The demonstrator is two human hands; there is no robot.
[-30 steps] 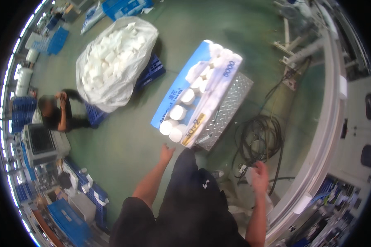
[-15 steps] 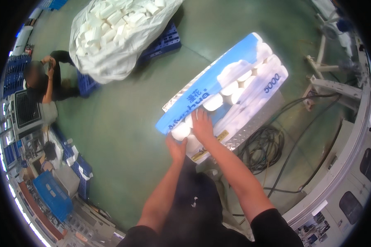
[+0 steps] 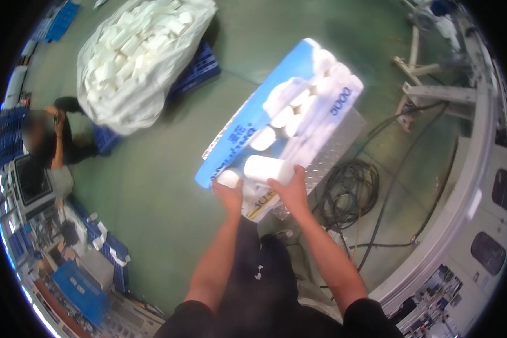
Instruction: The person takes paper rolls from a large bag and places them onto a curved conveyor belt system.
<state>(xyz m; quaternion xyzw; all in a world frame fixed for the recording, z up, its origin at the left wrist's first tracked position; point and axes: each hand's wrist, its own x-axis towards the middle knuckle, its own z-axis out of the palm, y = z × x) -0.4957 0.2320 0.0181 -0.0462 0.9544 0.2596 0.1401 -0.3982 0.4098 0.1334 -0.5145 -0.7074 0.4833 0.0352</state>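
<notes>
An open blue-and-white plastic package (image 3: 321, 135) full of white paper rolls (image 3: 283, 117) lies in front of me on a metal treadplate surface (image 3: 343, 135). In my right hand (image 3: 292, 191) is a white paper roll (image 3: 263, 168), lying on its side over the package's near part, with the thumb and fingers closed about its right end. At the package's near left corner, my left hand (image 3: 229, 197) is closed around another white roll (image 3: 228, 178), its thumb and fingers on either side. The package film partly hides the rolls below.
A big white sack (image 3: 124, 118) heaped with white pieces sits on a blue pallet (image 3: 197, 70) at the far left, with a person (image 3: 50, 135) beside it. Coiled black cable (image 3: 352, 188) lies on the floor to the right, near a pale machine (image 3: 462, 248).
My right hand has drawn back toward me and now holds a roll lifted over the package. My left hand stays at the near left corner. The whole view has shifted slightly.
</notes>
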